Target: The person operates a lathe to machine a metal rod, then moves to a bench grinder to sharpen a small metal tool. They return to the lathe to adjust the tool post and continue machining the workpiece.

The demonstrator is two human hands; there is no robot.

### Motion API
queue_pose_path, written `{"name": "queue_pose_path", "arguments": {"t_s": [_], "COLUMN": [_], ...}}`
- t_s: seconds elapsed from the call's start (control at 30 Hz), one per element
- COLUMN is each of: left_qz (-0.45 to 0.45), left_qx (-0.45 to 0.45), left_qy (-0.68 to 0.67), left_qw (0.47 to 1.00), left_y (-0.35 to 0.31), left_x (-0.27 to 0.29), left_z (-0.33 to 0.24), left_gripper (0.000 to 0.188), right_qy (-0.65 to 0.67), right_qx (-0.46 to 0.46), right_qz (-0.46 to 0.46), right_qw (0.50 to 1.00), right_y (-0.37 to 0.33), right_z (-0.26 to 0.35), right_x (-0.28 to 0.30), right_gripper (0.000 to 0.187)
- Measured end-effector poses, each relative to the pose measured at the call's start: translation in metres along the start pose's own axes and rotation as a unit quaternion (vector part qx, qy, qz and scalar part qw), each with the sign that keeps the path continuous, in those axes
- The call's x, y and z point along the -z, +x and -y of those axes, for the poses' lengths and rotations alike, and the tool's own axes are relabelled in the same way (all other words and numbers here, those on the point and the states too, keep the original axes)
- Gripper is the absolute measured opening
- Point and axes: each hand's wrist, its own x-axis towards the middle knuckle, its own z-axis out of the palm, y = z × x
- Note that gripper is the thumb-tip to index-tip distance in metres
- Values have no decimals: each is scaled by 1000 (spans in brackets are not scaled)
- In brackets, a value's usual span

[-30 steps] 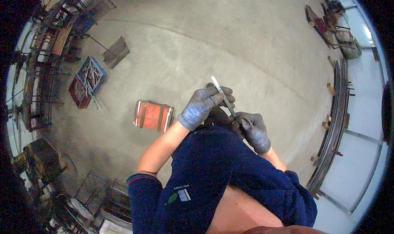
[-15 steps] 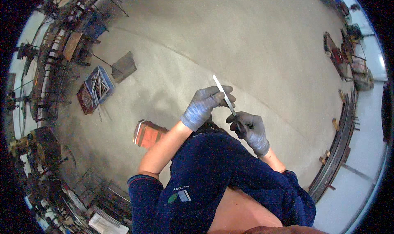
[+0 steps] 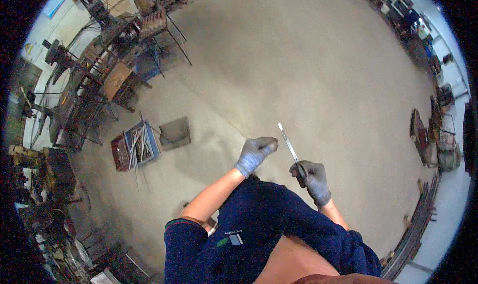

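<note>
In my right hand [image 3: 313,182] is a slim silvery metal strip [image 3: 288,145] with a pale tip, its dark lower end between my closed fingers. It points up and to the left. My left hand [image 3: 256,154] is near the strip but apart from it. The fingers and thumb are drawn together, and whatever lies between their tips, if anything, is hidden. Both hands wear grey gloves with darkened fingers.
On the floor at left, a blue crate [image 3: 151,143] of metal rods stands beside a dark red crate [image 3: 119,152]. A flat grey panel [image 3: 175,133] lies to their right. Machines and benches [image 3: 117,79] line the left wall. Long dark bars [image 3: 416,216] run along the right wall.
My left hand has come off the metal strip, which now stays in my right hand alone. The view has shifted, and the orange box by my left arm is now mostly out of sight.
</note>
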Motion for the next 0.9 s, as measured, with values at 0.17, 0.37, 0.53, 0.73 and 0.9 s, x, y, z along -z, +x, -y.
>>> {"name": "queue_pose_path", "arguments": {"t_s": [0.17, 0.37, 0.53, 0.73, 0.9], "left_qz": [60, -30, -59, -46, -133], "left_qx": [0, 19, 16, -56, -51], "left_qy": [-31, 69, -19, -95, -81], "left_qw": [998, 997, 998, 993, 986], "left_y": [118, 248, 363, 494, 623], "left_x": [61, 136, 181, 251, 374], "left_z": [-24, -42, -70, -106, -34], "left_gripper": [38, 36, 33, 33, 56], "right_qy": [24, 3, -18, -90, -146], "right_qx": [33, 8, 169, 316, 243], "right_qz": [23, 89, 172, 228, 288], "right_qw": [999, 996, 970, 917, 915], "right_y": [133, 315, 473, 661, 786], "right_z": [42, 70, 138, 230, 272], "right_x": [9, 21, 17, -25, -83], "right_gripper": [30, 26, 35, 18, 20]}}
